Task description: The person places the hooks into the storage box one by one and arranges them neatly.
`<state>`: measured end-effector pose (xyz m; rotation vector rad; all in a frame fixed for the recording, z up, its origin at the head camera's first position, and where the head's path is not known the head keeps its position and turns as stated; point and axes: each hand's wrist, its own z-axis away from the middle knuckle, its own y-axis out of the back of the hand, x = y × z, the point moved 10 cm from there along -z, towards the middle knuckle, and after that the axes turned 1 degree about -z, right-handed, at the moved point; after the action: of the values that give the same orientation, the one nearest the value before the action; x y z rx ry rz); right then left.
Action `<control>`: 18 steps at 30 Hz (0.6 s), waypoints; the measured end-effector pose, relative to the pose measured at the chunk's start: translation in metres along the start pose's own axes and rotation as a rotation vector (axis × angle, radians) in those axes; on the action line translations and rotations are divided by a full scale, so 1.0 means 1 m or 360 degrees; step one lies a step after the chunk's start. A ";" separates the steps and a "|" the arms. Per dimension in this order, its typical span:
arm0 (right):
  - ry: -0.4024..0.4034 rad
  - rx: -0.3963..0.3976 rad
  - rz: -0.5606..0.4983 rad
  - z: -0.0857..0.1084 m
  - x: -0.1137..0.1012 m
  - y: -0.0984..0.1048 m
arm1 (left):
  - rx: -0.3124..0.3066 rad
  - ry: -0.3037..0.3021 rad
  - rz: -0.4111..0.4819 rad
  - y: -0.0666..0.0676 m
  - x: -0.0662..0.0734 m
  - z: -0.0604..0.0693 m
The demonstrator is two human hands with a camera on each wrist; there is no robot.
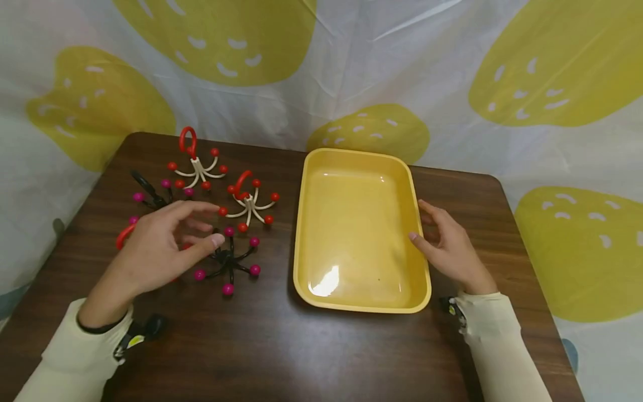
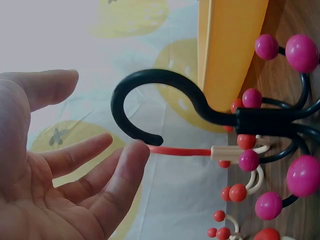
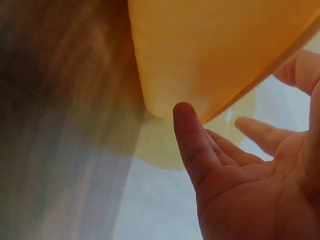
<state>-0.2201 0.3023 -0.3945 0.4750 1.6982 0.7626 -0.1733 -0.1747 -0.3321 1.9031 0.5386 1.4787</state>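
Observation:
My left hand hovers with loosely bent, parted fingers over a black multi-arm hanging hook tipped with magenta balls. In the left wrist view, that black hook's curved top stands just beyond the fingertips, with nothing gripped. A yellow tray lies right of the hooks. My right hand is at its right side, thumb over the rim and fingers outside; whether they touch is unclear. The right wrist view shows the hand spread beside the tray's outer wall.
Two cream hooks with red balls stand farther back, one at the rear and one nearer the tray. Another black hook and a red loop are partly behind my left hand. A patterned curtain borders the brown table.

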 end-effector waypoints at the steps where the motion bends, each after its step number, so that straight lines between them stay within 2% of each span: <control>1: -0.0025 -0.0011 -0.0032 0.001 0.003 -0.002 | -0.0010 0.0016 0.0018 -0.001 -0.001 0.000; 6: -0.0062 -0.0065 -0.0081 0.004 0.008 -0.011 | -0.0014 0.0030 0.0079 -0.006 -0.001 0.002; 12: -0.0068 -0.0088 -0.0046 0.005 0.010 -0.017 | -0.0046 0.0104 0.0106 -0.012 -0.006 0.006; 18: -0.0080 -0.0086 -0.0008 0.005 0.009 -0.017 | -0.0022 0.0144 0.0132 -0.018 -0.012 0.010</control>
<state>-0.2160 0.2975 -0.4141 0.4490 1.6276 0.7849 -0.1662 -0.1726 -0.3547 1.8748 0.4942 1.6243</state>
